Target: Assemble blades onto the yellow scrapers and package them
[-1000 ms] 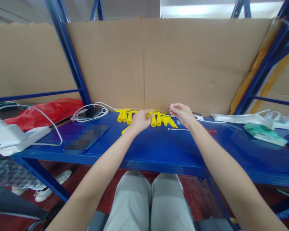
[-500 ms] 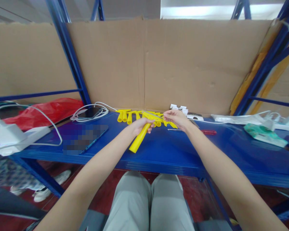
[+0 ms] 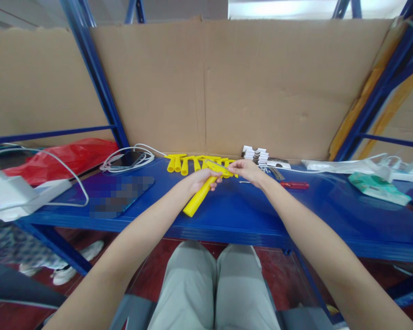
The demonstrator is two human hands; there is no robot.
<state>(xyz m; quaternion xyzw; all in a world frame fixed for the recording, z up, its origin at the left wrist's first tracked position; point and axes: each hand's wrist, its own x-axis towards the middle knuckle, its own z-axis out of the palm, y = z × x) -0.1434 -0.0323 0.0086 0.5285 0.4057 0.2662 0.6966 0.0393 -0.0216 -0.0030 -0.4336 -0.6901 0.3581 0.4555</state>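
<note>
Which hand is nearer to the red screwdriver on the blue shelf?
Right. The right hand is just left of the red screwdriver, apart from it; the left hand is farther left, holding a yellow handle.

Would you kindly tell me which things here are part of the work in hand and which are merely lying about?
In hand: left hand gripping yellow plastic handle; right hand at its tip; row of yellow plastic pieces.

Lying about: red plastic bag; phone with white cable; red-handled screwdriver; green tissue pack.
</note>
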